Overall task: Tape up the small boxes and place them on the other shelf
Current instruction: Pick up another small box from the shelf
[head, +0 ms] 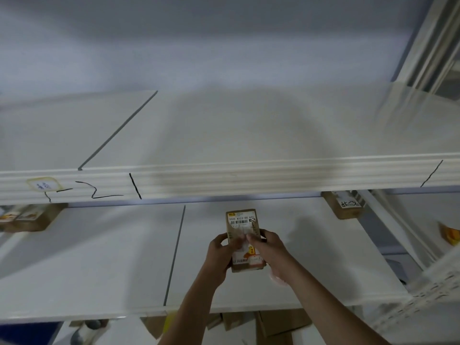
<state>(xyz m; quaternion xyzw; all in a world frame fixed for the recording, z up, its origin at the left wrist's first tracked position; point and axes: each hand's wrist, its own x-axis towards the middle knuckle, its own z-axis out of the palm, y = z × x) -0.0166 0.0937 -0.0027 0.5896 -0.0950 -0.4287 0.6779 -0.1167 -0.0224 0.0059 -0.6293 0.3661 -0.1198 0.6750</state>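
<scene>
Two hands are holding one small box (pixel 243 239) over the lower shelf (pixel 99 265).

One brown box, bearing a barcode label and a strip of clear tape, is sitting between both grips just above the white shelf board: the left hand (pixel 220 255) is curling round its left edge, while the right hand (pixel 270 247) is clasping its right edge with fingertips pressing on the top face. One pale tape roll (pixel 277 277) is showing partly under the right wrist. Two more brown boxes are lying on the same shelf, one at the far left (pixel 29 219) and one at the far right (pixel 347 204), both well apart from the hands. One upper shelf (pixel 224 130) is overhanging the work, its front beam (pixel 224 179) carrying black pen marks. Several cardboard pieces (pixel 278 322) are lying below, blurred.
</scene>
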